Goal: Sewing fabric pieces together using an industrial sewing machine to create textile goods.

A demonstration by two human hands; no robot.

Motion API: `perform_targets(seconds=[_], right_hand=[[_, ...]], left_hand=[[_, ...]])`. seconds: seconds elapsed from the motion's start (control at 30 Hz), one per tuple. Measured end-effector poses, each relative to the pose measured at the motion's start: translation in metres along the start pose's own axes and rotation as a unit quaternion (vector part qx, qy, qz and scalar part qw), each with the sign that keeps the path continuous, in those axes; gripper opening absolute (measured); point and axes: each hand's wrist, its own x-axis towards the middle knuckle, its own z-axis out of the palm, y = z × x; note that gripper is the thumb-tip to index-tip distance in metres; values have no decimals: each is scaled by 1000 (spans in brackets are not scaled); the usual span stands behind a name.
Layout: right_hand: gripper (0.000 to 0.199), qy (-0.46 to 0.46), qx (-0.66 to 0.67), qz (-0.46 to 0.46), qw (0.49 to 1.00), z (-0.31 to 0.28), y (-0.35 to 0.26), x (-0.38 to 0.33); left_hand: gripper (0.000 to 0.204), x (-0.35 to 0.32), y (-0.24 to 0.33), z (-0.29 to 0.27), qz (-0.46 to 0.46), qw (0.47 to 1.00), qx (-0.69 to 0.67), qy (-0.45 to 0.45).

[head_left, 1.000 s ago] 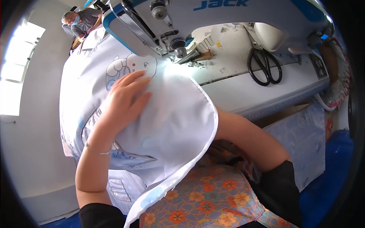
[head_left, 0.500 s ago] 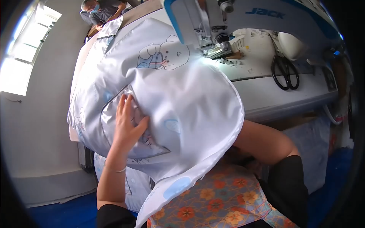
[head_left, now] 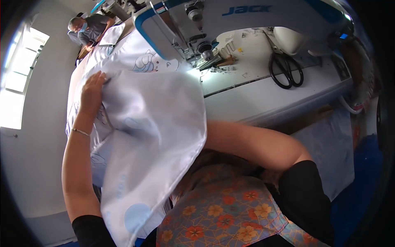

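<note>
A large sheet of shiny white fabric [head_left: 160,103] with pale blue spots and cartoon animal prints drapes from the sewing machine [head_left: 284,16] down to my lap. Its upper edge lies by the lit needle area. At the fabric's left side, my left hand [head_left: 91,92] is closed on a fold, the thumb hidden behind the cloth. A dark-edged clear pocket shows in part under that fold. My right forearm [head_left: 247,140] reaches in beneath the fabric from the right, and the cloth covers my right hand.
Black-handled scissors [head_left: 280,55] lie on the white machine table [head_left: 263,90], right of the needle area. Thread scraps and small bits are scattered near the needle. A floral apron [head_left: 222,210] covers my lap. At the far left another person [head_left: 96,31] sits bent over work.
My left hand has moved up and to the left from the clear pocket, drawing the fabric into a fold over it. The view has shifted right. My right hand remains hidden.
</note>
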Motion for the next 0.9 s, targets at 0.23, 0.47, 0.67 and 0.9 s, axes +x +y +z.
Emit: perform_targets(seconds=[0.23, 0.47, 0.67, 0.9], right_hand=[[37, -81, -378, -136, 912, 11, 3, -61], [45, -11, 2, 98, 995, 1, -35, -70], [37, 118, -175, 304, 929, 1, -37, -47], [27, 40, 40, 1, 998, 23, -21, -63]], left_hand=[[47, -9, 8, 52, 12, 998, -66, -5], [63, 5, 57, -59, -27, 966, -65, -249], [59, 69, 206, -105, 89, 920, -360, -125], [38, 75, 230, -73, 30, 926, -308, -215]])
